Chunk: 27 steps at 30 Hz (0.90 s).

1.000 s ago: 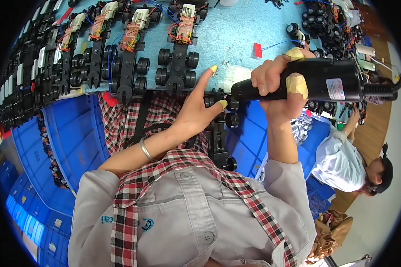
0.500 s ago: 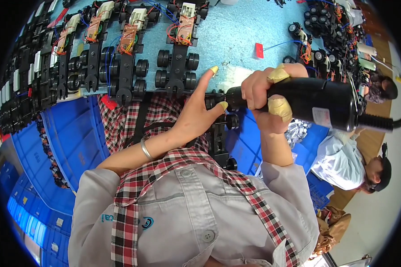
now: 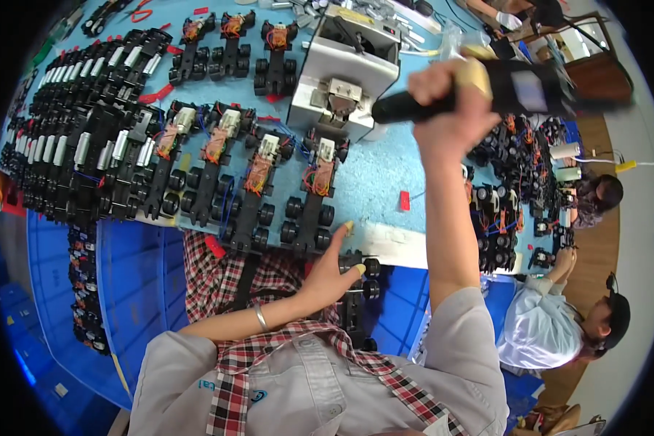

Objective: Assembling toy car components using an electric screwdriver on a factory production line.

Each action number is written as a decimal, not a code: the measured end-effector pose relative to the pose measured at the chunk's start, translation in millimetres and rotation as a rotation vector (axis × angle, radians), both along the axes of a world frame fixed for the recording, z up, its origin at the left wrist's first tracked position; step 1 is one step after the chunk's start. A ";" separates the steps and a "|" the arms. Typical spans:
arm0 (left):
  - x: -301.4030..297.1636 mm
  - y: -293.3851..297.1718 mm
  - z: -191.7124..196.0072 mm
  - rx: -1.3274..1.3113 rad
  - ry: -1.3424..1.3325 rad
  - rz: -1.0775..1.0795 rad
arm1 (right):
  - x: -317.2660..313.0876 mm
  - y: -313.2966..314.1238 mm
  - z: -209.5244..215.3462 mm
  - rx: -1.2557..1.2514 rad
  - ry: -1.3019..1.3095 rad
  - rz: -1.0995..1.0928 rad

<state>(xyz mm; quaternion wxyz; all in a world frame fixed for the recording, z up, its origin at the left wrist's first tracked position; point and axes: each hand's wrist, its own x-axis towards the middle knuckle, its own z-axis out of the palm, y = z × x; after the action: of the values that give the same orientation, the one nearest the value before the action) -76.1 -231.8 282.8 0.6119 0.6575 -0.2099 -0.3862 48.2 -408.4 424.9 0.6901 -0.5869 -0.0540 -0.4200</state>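
Observation:
My right hand is raised over the bench, wrapped round a black electric screwdriver. Both are blurred; yellow tape covers some fingers. The driver's front end points left, in front of a grey-white bench machine with a metal block. At the bench's near edge my left hand holds a black toy truck chassis with wheels. Its taped thumb and forefinger are spread along the upper end, while the other fingers are hidden. Close by on the left stands a row of wheeled chassis with orange circuit boards and wires.
More chassis with silver cylinders crowd the left of the blue bench top. A red tag lies there, with assemblies at right. Blue bins stand below. A co-worker sits at the right.
My right hand has lifted the screwdriver up and away from the chassis at my left hand. The view has shifted, bringing the machine into sight. My left hand keeps its place at the chassis.

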 end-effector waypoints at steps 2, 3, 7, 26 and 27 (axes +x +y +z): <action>3.9 -0.5 1.3 0.005 0.032 -0.003 | 29.1 10.9 -5.7 -0.090 0.007 -0.025; 4.3 -0.3 3.2 0.007 0.073 -0.025 | 35.9 14.5 -6.9 -0.183 0.023 -0.070; 4.3 1.6 6.8 0.012 0.136 -0.019 | 42.2 17.2 -12.7 -0.188 0.096 0.013; -2.3 -6.2 -9.7 0.023 -0.118 0.064 | -130.4 29.7 -53.7 0.117 0.369 0.265; -3.2 -6.8 -11.1 0.025 -0.121 0.058 | -132.9 31.7 -56.8 0.091 0.394 0.262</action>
<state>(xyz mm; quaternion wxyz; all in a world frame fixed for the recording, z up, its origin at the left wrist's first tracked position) -79.3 -238.5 271.7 0.6009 0.6931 -0.2227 -0.3303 -84.7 -376.8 368.1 0.7616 -0.6138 0.0248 -0.2062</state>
